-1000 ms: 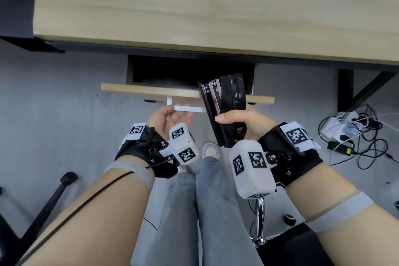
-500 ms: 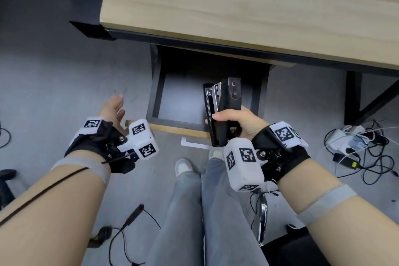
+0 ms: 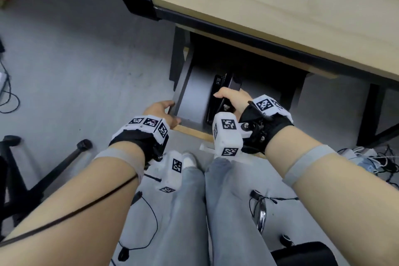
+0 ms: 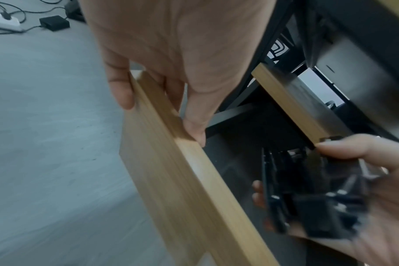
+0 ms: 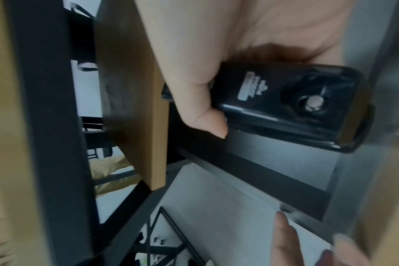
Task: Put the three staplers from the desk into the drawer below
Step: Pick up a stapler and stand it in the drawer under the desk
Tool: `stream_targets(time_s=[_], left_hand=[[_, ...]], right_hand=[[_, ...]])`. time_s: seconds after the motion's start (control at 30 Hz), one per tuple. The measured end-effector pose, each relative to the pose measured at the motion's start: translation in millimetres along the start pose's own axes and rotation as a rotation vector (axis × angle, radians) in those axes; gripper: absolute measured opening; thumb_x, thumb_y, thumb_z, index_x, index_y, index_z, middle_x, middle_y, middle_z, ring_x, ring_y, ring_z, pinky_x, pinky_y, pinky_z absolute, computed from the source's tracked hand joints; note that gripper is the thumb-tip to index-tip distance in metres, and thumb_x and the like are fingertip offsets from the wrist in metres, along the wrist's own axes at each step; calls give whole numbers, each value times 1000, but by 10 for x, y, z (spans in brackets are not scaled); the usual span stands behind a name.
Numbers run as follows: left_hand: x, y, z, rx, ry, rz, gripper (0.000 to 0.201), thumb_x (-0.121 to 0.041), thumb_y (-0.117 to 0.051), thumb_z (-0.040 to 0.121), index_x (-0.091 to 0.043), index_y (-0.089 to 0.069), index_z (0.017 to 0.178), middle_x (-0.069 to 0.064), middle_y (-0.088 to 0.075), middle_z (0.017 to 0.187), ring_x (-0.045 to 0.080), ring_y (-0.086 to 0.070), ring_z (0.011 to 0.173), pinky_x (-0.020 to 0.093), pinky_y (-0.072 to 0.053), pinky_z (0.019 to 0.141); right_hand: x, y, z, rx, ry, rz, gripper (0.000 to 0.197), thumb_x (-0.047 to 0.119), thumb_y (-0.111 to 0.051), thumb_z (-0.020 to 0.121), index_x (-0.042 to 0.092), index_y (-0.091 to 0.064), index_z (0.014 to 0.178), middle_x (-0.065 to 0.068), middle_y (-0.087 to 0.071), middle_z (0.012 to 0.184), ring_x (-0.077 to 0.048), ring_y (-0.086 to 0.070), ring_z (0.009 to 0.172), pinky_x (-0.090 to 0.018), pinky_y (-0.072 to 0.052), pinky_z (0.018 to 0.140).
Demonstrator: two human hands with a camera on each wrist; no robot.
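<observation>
The drawer [image 3: 194, 97] under the wooden desk [image 3: 280, 6] stands pulled out, its grey floor bare on the left. My right hand [image 3: 232, 98] grips a black stapler [image 3: 226, 83] and holds it low inside the drawer, nose pointing toward the back. The right wrist view shows the stapler [image 5: 285, 108] with my thumb [image 5: 201, 108] across its top. My left hand [image 3: 160, 110] grips the left end of the wooden drawer front [image 4: 171, 171], thumb outside and fingers [image 4: 194, 126] inside. No other stapler is in view.
A black chair base [image 3: 54, 168] stands on the floor at the left. Cables and a power strip [image 3: 367, 157] lie at the right, beside a black desk leg [image 3: 369, 114]. My legs in jeans [image 3: 194, 211] are just before the drawer front.
The drawer has come out from nearly closed. My left hand swung away left, then took hold of the drawer front's corner. My right hand lowered the stapler from above the drawer into it.
</observation>
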State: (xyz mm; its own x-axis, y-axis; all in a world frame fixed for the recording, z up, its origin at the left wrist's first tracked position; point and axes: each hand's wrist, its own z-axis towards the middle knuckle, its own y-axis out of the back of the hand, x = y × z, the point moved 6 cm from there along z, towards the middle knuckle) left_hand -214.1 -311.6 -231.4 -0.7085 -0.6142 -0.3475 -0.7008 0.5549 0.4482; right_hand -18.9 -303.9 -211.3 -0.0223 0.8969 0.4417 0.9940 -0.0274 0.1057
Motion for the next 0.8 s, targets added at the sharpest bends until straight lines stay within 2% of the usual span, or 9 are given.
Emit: stream_targets(time_s=[0.07,0.13,0.23,0.3,0.37,0.47,0.57,0.67,0.8], left_hand=[[52,-36,28,49,-1,-7,71,-13,-67,81,-29,-36,143,11,-51,142,26,-54,123,22,-40,95],[94,-81,55,105,-5,8,76,-9,-64,83,-31,-28,146,11,-52,141,28,-53,124,24,-41,99],[146,-113,84,154,-37,80,80,-12,-62,84,-32,-18,148,7,-49,143,28,-50,127,33,-39,109],[190,-118,87,171,-56,84,82,-13,-62,85,-29,-14,149,4,-47,145,26,-49,128,34,-37,111],[230,-116,90,164,-77,32,83,-13,-64,83,-28,-16,149,0,-46,146,24,-50,127,33,-38,110],[268,-120,84,142,-100,4,84,-13,-66,82,-28,-18,149,-4,-47,145,22,-53,122,30,-41,106],[270,-113,81,136,-112,11,83,-13,-66,82,-29,-19,148,-3,-51,142,21,-54,120,27,-41,103],[280,-121,86,149,-92,-35,83,-11,-66,81,-29,-20,148,-2,-51,141,21,-54,122,30,-41,106],[286,-142,75,146,-84,-48,81,-12,-66,82,-28,-22,148,0,-48,144,24,-52,125,37,-41,108]], right_hand=[[13,-76,153,-51,2,-183,43,33,-69,66,9,-59,100,-11,-61,91,-32,-64,86,-44,-52,87],[-27,-190,319,-29,-1,-352,44,45,-69,63,12,-62,92,-10,-67,90,-32,-66,90,-42,-52,89],[-87,-400,439,21,-12,-465,75,48,-73,57,4,-55,115,-14,-63,117,-31,-62,105,-45,-51,95],[-78,-457,465,23,0,-673,70,57,-66,62,9,-52,111,-10,-64,108,-30,-64,98,-45,-51,93],[-86,-497,483,31,1,-788,76,67,-59,55,15,-54,110,-8,-66,104,-29,-65,93,-44,-51,91],[-170,-591,623,75,36,-786,83,70,-59,53,15,-57,116,-12,-67,108,-27,-64,89,-43,-52,88],[-236,-647,698,44,37,-792,87,78,-56,50,13,-57,108,-11,-69,100,-29,-66,82,-42,-54,82],[-259,-686,720,63,52,-821,78,74,-56,59,12,-56,107,-6,-65,92,-29,-63,78,-39,-51,75],[-353,-674,760,43,28,-751,89,78,-55,47,14,-49,109,-10,-66,100,-34,-67,86,-50,-54,83]])
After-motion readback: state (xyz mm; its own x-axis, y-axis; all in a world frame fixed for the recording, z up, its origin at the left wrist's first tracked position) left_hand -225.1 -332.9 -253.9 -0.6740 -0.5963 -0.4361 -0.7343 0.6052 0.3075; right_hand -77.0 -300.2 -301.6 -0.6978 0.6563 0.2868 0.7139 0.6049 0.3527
